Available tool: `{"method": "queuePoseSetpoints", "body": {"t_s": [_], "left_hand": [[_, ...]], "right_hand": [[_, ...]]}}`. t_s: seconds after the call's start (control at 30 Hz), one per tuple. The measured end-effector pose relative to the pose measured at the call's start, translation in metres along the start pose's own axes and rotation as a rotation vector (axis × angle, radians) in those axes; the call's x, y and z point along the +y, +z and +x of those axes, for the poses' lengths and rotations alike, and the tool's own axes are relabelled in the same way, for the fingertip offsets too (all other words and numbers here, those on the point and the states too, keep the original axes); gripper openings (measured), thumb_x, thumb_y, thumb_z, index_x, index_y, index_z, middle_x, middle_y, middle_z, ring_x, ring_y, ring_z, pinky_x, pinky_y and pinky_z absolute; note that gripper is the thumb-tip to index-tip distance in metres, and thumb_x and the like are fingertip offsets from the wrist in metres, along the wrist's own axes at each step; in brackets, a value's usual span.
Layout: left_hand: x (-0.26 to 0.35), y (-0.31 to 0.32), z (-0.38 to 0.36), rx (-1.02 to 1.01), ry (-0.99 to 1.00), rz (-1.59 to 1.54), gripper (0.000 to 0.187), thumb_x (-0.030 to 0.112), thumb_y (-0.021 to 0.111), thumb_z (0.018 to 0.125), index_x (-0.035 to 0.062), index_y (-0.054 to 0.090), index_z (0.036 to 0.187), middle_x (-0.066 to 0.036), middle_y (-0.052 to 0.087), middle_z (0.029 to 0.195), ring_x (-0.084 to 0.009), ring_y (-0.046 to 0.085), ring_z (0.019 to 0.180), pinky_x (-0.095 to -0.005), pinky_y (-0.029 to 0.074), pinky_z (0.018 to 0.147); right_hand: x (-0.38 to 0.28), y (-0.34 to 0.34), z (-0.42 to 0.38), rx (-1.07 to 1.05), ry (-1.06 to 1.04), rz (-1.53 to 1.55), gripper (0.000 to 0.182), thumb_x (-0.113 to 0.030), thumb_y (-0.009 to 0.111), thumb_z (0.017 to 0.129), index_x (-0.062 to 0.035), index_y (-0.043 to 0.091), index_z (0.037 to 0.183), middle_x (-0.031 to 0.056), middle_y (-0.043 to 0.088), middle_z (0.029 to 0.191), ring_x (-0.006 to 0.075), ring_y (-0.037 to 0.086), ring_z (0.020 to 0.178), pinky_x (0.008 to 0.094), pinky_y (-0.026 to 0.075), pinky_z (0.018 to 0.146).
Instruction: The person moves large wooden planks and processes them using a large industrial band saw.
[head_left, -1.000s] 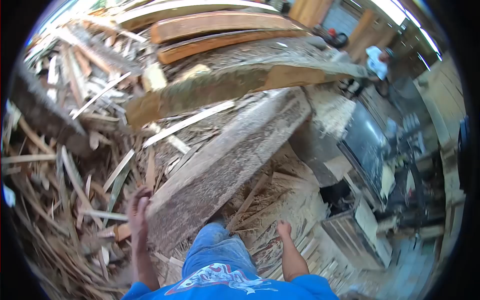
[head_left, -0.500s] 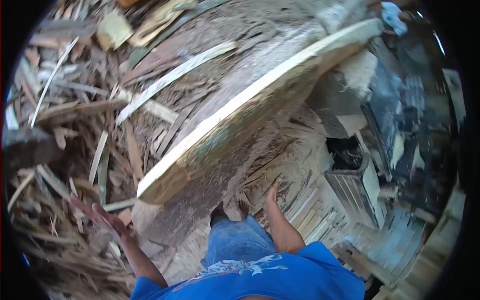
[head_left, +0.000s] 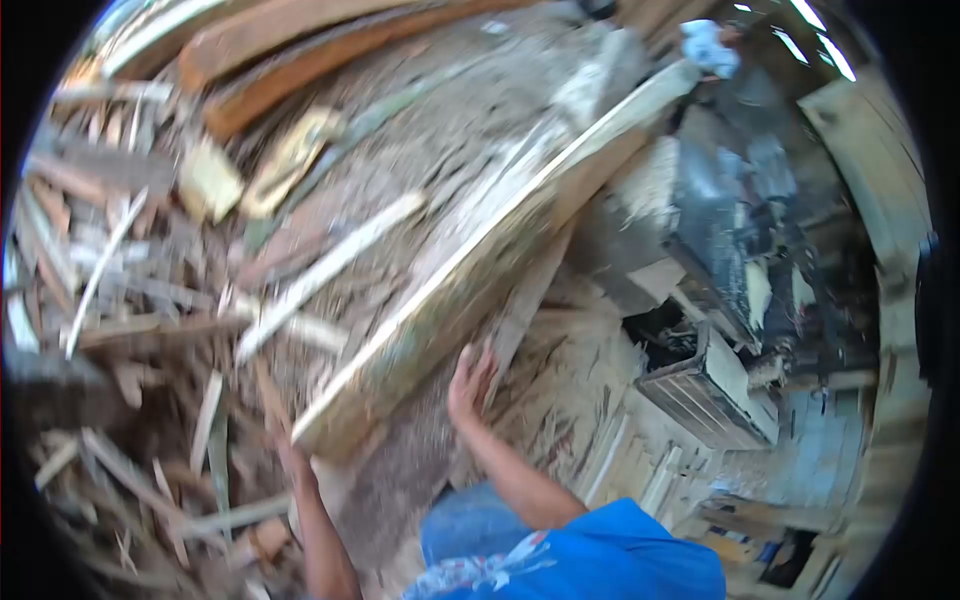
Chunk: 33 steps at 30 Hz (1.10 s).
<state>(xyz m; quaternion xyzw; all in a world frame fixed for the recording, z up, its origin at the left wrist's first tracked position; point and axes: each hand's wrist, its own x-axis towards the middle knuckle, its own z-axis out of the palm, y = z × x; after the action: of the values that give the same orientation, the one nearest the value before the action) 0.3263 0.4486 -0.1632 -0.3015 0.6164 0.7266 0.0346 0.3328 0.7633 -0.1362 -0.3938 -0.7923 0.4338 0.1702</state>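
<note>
A long, thick wooden slab with a pale sawn edge and a rough, bark-like side runs diagonally away from me. My left hand is right at the slab's near end, its fingers smeared by motion and blending into the debris behind. Beside the rough side, my right hand is raised with its fingers stretched out and apart. A narrower board shows beyond the right hand, partly under the slab.
Scrap wood and bark cover the ground to my left. Thick brown beams lie at the upper left. On the right stand a dark machine and a slatted wooden box. A person in light blue is near the slab's far end.
My left hand has moved right to the slab's near end. My right hand has risen up and left toward its side. The view has shifted, bringing the brown beams into sight.
</note>
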Motion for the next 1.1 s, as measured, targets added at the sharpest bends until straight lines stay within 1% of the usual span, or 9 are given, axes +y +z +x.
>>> {"method": "queuePoseSetpoints", "body": {"t_s": [0.07,0.17,0.37,0.5,0.67,0.83,0.93,1.07,1.1], "left_hand": [[0.041,0.041,-0.033,-0.042,-0.115,-0.341,0.073,0.058,0.029,0.089,0.0027,0.028,0.136,-0.015,0.039,0.134,-0.0305,0.042,0.12,-0.0419,0.035,0.1],[0.021,0.024,-0.006,0.039,-0.21,-0.276,0.086,0.069,0.033,0.082,0.0035,0.028,0.137,-0.018,0.036,0.135,-0.0326,0.038,0.122,-0.0422,0.032,0.1],[0.007,0.015,0.048,-0.219,-0.051,-0.234,0.08,0.064,0.028,0.086,0.0,0.033,0.134,-0.019,0.033,0.137,-0.0332,0.04,0.12,-0.0431,0.034,0.098],[0.016,0.015,0.069,-0.335,-0.062,-0.279,0.071,0.058,0.03,0.088,-0.0029,0.045,0.121,-0.018,0.049,0.121,-0.03,0.05,0.109,-0.0399,0.039,0.094],[0.049,0.039,0.058,-0.032,0.007,-0.18,0.067,0.056,0.039,0.084,0.0015,0.045,0.122,-0.015,0.052,0.116,-0.0295,0.052,0.103,-0.0409,0.041,0.089],[0.058,0.038,0.012,-0.045,-0.038,-0.111,0.069,0.057,0.043,0.082,0.0015,0.041,0.123,-0.015,0.051,0.117,-0.0303,0.051,0.104,-0.0406,0.04,0.09],[0.061,0.026,-0.044,-0.123,-0.048,-0.198,0.069,0.056,0.042,0.083,0.0004,0.042,0.125,-0.016,0.05,0.12,-0.0301,0.051,0.107,-0.0397,0.039,0.092],[0.035,0.024,-0.12,0.015,-0.005,-0.151,0.069,0.056,0.037,0.085,0.0008,0.041,0.126,-0.016,0.05,0.121,-0.0314,0.051,0.108,-0.0402,0.04,0.093],[0.026,0.019,-0.142,0.012,-0.004,-0.16,0.069,0.056,0.037,0.085,0.0008,0.041,0.126,-0.016,0.05,0.121,-0.0314,0.051,0.108,-0.0402,0.04,0.093]], "right_hand": [[-0.009,0.017,0.004,0.061,0.092,-0.081,0.071,-0.051,0.035,0.09,-0.0024,0.017,0.139,0.0234,0.016,0.14,0.0384,0.022,0.128,0.0504,0.02,0.103],[-0.022,0.035,0.004,0.069,0.154,-0.165,0.078,-0.059,0.033,0.088,-0.0042,0.013,0.14,0.0234,0.012,0.142,0.0396,0.02,0.129,0.0536,0.018,0.103],[-0.029,0.057,0.008,0.124,0.132,-0.295,0.084,-0.06,0.041,0.084,-0.0047,0.012,0.14,0.0228,0.015,0.14,0.0396,0.024,0.127,0.0537,0.02,0.103],[-0.026,0.043,0.015,0.097,0.135,-0.267,0.089,-0.064,0.044,0.081,-0.0061,0.012,0.141,0.0219,0.014,0.141,0.0394,0.023,0.127,0.0537,0.019,0.103],[-0.005,0.029,0.031,0.055,0.314,-0.193,0.087,-0.067,0.039,0.081,-0.0064,0.018,0.14,0.019,0.012,0.142,0.038,0.022,0.129,0.053,0.015,0.104],[0.016,-0.003,0.044,-0.022,0.467,-0.096,0.083,-0.067,0.032,0.082,-0.0061,0.027,0.137,0.0182,0.017,0.14,0.0372,0.024,0.128,0.0517,0.017,0.104],[0.026,-0.027,0.039,-0.221,0.616,0.078,0.08,-0.067,0.027,0.084,-0.0078,0.027,0.137,0.0205,0.023,0.137,0.0366,0.023,0.128,0.0501,0.021,0.104],[0.009,-0.084,0.017,-0.348,0.865,1.137,0.081,-0.073,0.025,0.081,-0.0224,0.011,0.142,0.0047,0.018,0.146,0.0272,0.025,0.13,0.0513,0.025,0.101],[0.028,-0.091,0.016,-0.349,0.856,1.135,0.081,-0.073,0.025,0.081,-0.0224,0.011,0.142,0.0047,0.018,0.146,0.0272,0.025,0.13,0.0513,0.025,0.101]]}}
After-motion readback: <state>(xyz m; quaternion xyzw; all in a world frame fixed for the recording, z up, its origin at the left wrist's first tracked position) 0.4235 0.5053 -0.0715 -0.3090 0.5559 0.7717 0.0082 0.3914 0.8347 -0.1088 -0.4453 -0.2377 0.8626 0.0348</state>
